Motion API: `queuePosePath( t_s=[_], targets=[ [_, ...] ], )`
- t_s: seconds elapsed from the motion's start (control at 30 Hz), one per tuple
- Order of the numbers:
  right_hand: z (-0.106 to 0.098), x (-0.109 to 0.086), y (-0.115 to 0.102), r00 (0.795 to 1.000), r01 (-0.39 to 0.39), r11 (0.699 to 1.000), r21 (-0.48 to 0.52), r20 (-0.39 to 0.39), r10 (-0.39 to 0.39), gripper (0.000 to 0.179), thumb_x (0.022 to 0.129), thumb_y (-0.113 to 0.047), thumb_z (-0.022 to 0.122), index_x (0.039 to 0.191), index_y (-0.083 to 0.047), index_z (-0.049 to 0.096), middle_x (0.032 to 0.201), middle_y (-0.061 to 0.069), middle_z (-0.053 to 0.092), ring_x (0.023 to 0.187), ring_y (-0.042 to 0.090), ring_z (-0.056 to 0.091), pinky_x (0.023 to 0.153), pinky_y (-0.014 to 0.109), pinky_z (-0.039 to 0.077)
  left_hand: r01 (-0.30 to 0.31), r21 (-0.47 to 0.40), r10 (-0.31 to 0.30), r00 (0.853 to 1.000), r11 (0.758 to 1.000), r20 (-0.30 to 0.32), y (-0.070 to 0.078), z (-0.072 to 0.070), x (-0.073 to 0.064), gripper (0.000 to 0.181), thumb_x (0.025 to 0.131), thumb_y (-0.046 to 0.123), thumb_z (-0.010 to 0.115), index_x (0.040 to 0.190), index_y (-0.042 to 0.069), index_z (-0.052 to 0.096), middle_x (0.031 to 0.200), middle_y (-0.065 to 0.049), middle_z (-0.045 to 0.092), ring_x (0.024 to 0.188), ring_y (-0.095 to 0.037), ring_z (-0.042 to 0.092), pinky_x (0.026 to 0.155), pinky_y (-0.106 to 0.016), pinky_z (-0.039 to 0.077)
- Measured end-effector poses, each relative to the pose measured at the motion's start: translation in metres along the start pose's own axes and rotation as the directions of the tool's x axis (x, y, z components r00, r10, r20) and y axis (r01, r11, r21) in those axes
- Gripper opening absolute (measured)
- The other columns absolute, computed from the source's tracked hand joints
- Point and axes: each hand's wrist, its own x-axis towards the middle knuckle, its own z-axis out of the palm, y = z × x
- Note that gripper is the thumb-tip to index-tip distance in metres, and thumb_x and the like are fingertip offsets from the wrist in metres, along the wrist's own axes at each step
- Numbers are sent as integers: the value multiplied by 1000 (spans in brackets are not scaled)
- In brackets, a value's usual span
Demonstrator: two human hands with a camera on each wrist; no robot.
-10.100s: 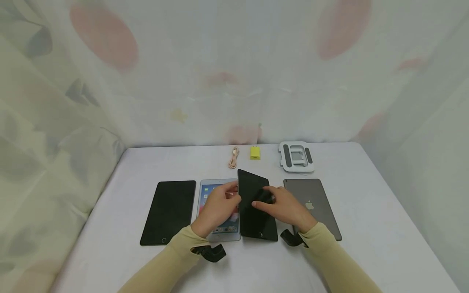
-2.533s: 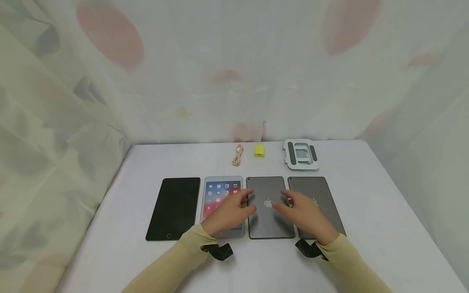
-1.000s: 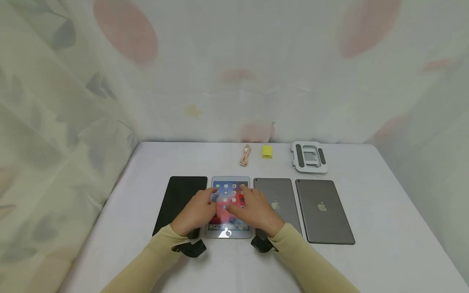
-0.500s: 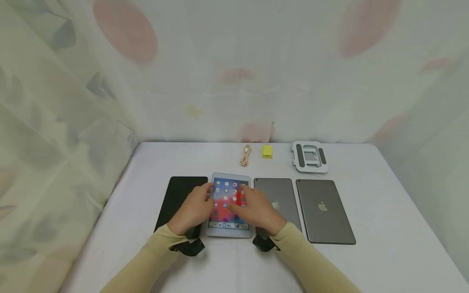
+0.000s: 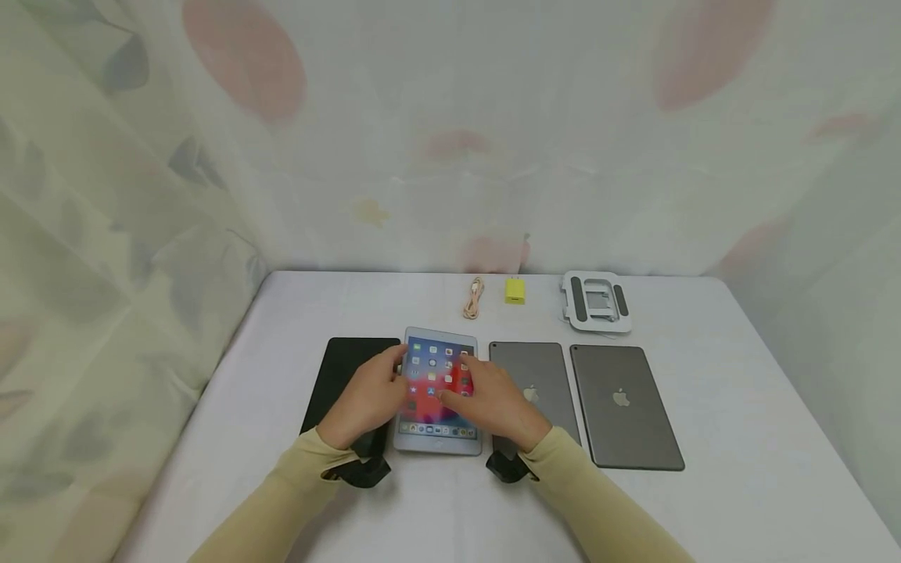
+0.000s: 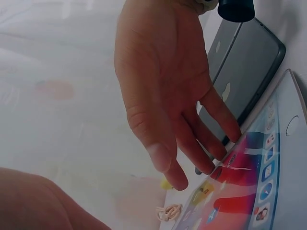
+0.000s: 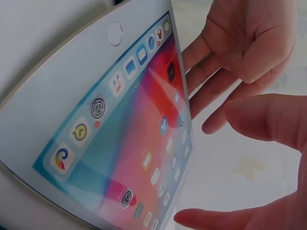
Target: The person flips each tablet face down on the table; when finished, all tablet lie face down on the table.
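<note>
A white tablet (image 5: 436,447) with a lit home screen lies between my hands in the head view, turned slightly, its left side raised. At that left edge my left hand (image 5: 368,395) holds it; the right wrist view shows fingers (image 7: 196,72) of this hand passing behind the edge, their tips hidden. Over the right side reaches my right hand (image 5: 498,403). Its fingertips (image 6: 208,167) meet the right edge in the left wrist view, while its thumb stands away from them.
On the left lies a black tablet (image 5: 338,367), screen up, partly under my left hand. Two grey tablets (image 5: 542,367) (image 5: 626,407) lie face down to the right. Behind them are a coiled cable (image 5: 473,299), a yellow charger (image 5: 515,291) and a folded white stand (image 5: 597,303).
Both hands have come left from the nearer grey tablet, which was turned face down earlier. Over the last second the white tablet has turned slightly and its left side has risen.
</note>
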Motion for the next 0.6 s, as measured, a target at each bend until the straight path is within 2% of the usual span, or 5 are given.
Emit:
queuePosePath(
  t_s=[0.1, 0.37, 0.6],
  targets=[
    [0, 0, 1, 1000, -2, 1000, 3, 4, 2, 81, 95, -47, 76, 159, -4, 50, 147, 21, 62, 126, 37, 61, 101, 60, 60, 0, 1, 0, 1000, 1000, 1, 1, -2, -1, 60, 105, 10, 49, 164, 0, 41, 162, -24, 52, 125, -34, 62, 113, -60, 54],
    [-1, 2, 1, 1000, -6, 1000, 25, 20, 5, 77, 98, -47, 73, 159, -4, 50, 148, 19, 63, 125, 35, 64, 106, 58, 58, 6, -27, -6, 1000, 1000, -7, 3, -6, -3, 64, 104, 11, 49, 166, 2, 38, 162, -22, 52, 118, -32, 64, 106, -54, 59],
    [-1, 2, 1, 1000, 3, 999, 33, 27, -4, 77, 98, -47, 72, 159, -5, 51, 150, 18, 64, 129, 35, 64, 108, 57, 57, -27, -26, 26, 999, 999, -22, 4, -9, -4, 62, 105, 10, 49, 165, 0, 38, 161, -24, 52, 118, -33, 64, 108, -56, 58]
  ],
)
